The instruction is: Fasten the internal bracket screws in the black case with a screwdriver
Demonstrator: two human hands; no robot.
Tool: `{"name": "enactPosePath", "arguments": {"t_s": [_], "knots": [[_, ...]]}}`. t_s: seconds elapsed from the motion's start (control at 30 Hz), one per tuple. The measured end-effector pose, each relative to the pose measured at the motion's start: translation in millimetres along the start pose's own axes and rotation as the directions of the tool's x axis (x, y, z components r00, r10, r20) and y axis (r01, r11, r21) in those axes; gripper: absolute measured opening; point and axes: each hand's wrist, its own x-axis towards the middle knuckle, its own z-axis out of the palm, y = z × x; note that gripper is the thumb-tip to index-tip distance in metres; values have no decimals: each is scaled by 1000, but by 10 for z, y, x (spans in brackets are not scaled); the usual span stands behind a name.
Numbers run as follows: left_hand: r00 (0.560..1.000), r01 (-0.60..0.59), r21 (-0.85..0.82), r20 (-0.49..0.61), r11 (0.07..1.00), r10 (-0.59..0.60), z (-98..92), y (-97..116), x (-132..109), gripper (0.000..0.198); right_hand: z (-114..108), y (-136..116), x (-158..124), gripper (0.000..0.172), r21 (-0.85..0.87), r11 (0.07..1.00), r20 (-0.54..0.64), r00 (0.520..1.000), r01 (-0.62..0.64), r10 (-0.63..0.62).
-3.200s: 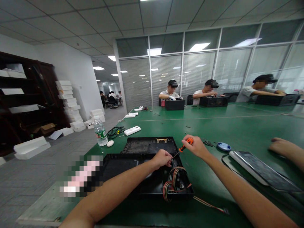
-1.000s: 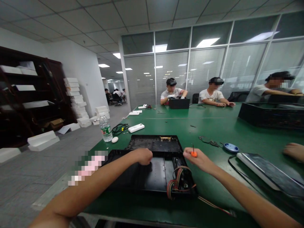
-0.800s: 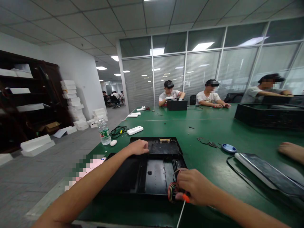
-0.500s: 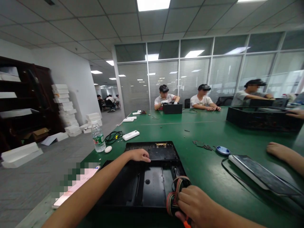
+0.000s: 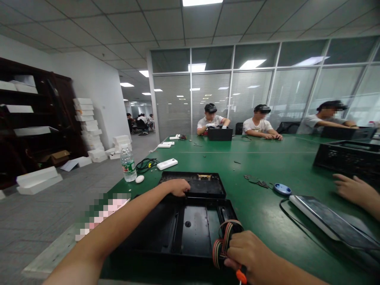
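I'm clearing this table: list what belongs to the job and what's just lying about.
Apparently in the work:
open black case
black panel behind it, by the left hand
striped wires, at the right hand
orange screwdriver, in the right hand

Apparently lying about:
water bottle
coiled black cable
white device
round blue object

Over here there's 1 camera, worn on the person's head, facing forward and down across the green bench. It sits close behind the left hand and right hand, both in the lower half, and takes in the far glass partition and the ceiling
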Motion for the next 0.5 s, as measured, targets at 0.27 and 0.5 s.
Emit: {"name": "enactPosePath", "arguments": {"t_s": [0.27, 0.5], "knots": [[981, -1, 31, -194, 1000, 7, -336, -26, -231, 16, 73, 260, 142, 24, 5, 1000, -4, 1000, -26, 26], [967, -13, -29, -256, 999, 5, -816, 308, -719, 21, 170, 779, 452, 26, -46, 999, -32, 999, -14, 13]]}}
